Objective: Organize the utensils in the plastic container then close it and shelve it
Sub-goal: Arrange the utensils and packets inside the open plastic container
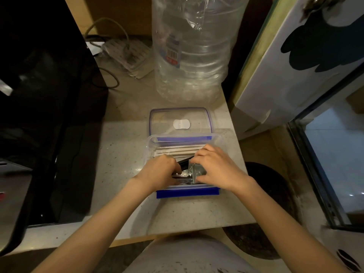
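Note:
A clear plastic container [151, 142] with blue clasps sits open on the pale stone counter [122, 164]. Its clear lid [157, 123] lies flat just behind it. Inside, pale paper-wrapped sticks [173, 151] lie along the far side. Both hands reach into the container's near half. My left hand [161, 170] is closed around black utensils [183, 161]. My right hand [214, 168] pinches a small clear packet [196, 171] of wrapped utensils. The hands hide most of the near contents.
A large clear water jug [195, 48] stands behind the lid. A white power strip [128, 54] with cables lies at the back left. A black appliance [43, 115] fills the left side. A white box [295, 66] leans on the right, past the counter edge.

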{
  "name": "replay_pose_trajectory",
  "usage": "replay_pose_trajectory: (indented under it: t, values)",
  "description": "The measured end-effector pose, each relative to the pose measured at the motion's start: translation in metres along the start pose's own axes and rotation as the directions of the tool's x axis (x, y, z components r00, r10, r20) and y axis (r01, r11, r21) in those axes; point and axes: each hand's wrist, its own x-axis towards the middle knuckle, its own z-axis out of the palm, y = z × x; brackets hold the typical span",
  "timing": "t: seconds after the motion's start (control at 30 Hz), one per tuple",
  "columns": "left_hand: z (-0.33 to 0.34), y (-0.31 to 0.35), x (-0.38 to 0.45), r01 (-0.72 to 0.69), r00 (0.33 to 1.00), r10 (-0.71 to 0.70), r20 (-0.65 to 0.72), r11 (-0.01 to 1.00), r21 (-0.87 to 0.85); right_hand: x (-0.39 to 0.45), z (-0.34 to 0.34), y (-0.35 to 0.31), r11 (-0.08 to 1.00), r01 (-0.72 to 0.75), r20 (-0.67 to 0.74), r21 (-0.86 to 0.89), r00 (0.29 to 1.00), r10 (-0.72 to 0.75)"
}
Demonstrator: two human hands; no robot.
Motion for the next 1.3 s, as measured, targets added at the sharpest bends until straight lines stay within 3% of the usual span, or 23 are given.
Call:
replay_pose_trajectory:
  t: [0.23,0.47,0.67,0.8,1.03,1.3]
  values:
    - [0.000,0.000,0.006,0.041,0.999,-0.043,0.018,0.996,0.084,0.006,-0.005,0.003,1.000,-0.008,0.082,-0.013,0.997,0.009]
    - [-0.005,-0.003,0.003,0.090,0.996,-0.090,-0.010,0.984,0.156,0.012,-0.012,0.012,0.993,-0.033,0.047,-0.114,0.998,0.038]
    - [-0.004,-0.002,0.002,0.102,0.995,-0.104,0.003,0.979,0.174,0.015,-0.007,0.011,0.998,-0.045,0.020,0.032,0.999,0.045]
    - [-0.006,0.000,0.001,0.120,0.992,-0.123,0.005,0.975,0.188,0.014,-0.004,0.003,0.979,-0.021,0.122,0.202,0.993,-0.004]
    - [-0.005,-0.001,0.001,0.119,0.992,-0.126,0.029,0.977,0.174,0.019,0.003,-0.002,0.996,-0.001,0.153,0.093,0.988,-0.013]
    - [-0.001,-0.006,0.002,0.040,0.998,-0.045,0.042,0.991,0.124,0.020,0.009,-0.001,0.987,-0.020,0.163,0.157,0.987,-0.006]
